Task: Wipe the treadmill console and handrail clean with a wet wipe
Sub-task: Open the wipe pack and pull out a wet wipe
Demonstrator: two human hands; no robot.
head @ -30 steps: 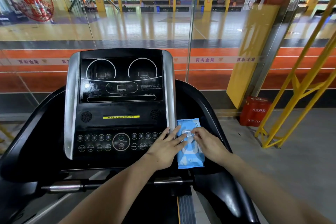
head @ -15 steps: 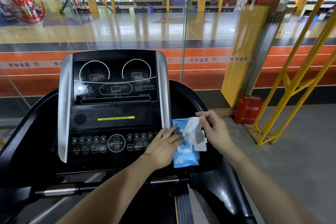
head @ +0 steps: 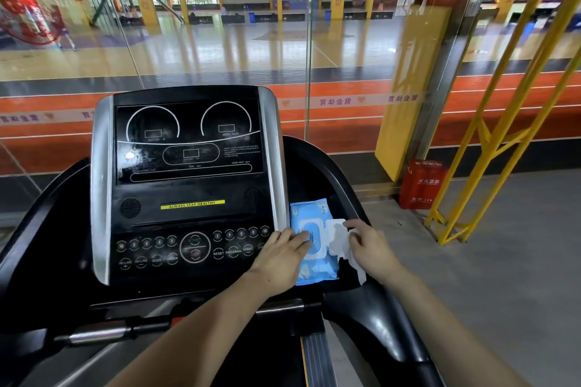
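Observation:
A blue wet wipe pack (head: 309,214) lies on the black tray to the right of the treadmill console (head: 188,185), its white lid (head: 336,237) flipped open to the right. My left hand (head: 281,256) presses flat on the pack's left side, fingers apart. My right hand (head: 369,248) is closed around a white wet wipe (head: 355,264) that hangs down beside the pack. The console has a dark display, a yellow strip and rows of round buttons. The black right handrail (head: 377,320) curves down below my right wrist.
A chrome grip bar (head: 107,333) crosses below the console. A glass wall stands just behind the treadmill, with a sports court beyond. To the right are a red box (head: 421,185) on the grey floor and a yellow metal frame (head: 490,141).
My right hand pulled a wipe up out of the pack, then dropped down to the right with the wipe bunched in it. The left hand stayed on the pack.

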